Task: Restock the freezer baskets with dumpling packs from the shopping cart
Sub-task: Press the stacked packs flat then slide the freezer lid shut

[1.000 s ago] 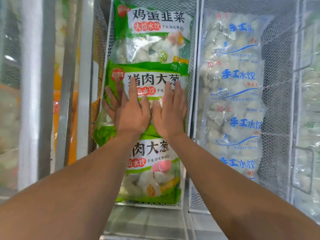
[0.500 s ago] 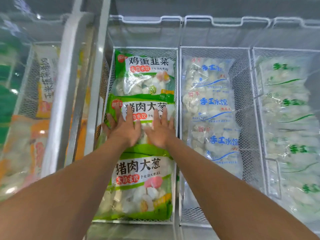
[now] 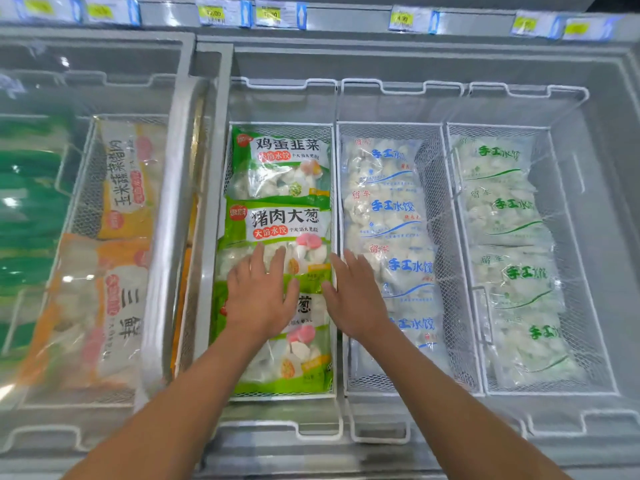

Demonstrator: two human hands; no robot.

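Down in the green-pack basket (image 3: 281, 396), my hands have slid back toward me since half a second ago: both palms were pressed side by side on the middle pork-and-scallion pack (image 3: 277, 233). Now my left hand (image 3: 260, 296) lies flat with fingers spread across the seam between that pack and the nearest pack (image 3: 294, 358), while my right hand (image 3: 353, 299) has drifted off to the basket divider, fingers straight, holding nothing. I judge the packs settled and this placement finished; the cart is out of view. The packs are glossy, crinkly plastic pillows, lumpy with dumplings, overlapped like shingles. Baskets are white wire mesh; the neighbouring blue-print bags (image 3: 391, 216) look frosted and translucent.
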